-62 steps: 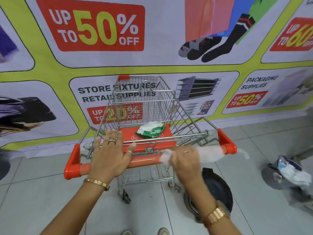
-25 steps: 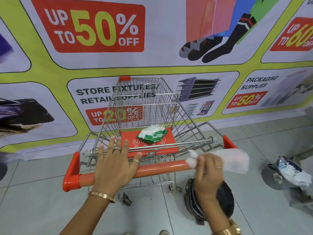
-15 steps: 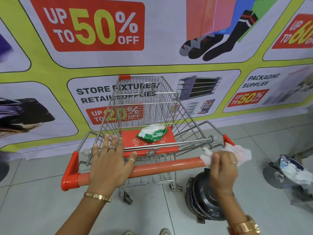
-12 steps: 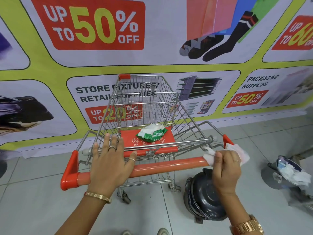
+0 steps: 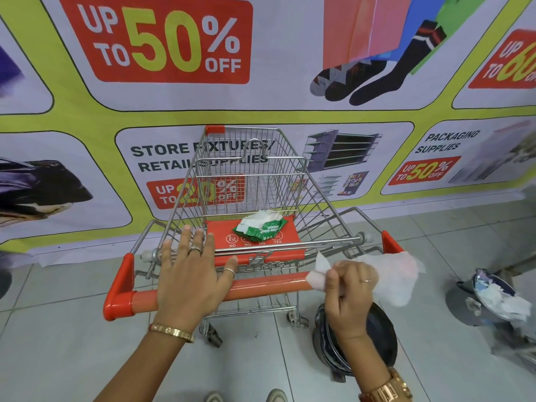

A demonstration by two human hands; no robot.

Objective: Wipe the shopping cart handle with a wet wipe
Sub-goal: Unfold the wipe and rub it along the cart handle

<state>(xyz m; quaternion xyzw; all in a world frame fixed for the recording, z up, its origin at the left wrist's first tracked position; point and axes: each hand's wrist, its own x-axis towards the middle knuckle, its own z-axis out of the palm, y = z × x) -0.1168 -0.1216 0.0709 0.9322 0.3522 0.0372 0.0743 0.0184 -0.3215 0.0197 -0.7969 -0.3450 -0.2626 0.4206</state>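
Wet wipe (image 5: 388, 278), bunched in the pinching right hand (image 5: 349, 288), has slid back inward from the cart handle (image 5: 261, 285)'s right end toward the middle, suggesting another pass is underway while the left hand (image 5: 188, 277), fingers spread, steadies the bar.

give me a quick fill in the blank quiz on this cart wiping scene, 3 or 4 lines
1. The right hand presses a white ____ against the handle bar.
2. The left hand lies flat on the bar with its fingers ____.
3. The green wipes pack lies on the cart's red ____.
4. A bracelet circles the ____ wrist.

Missing words: wet wipe; spread; child seat flap; left
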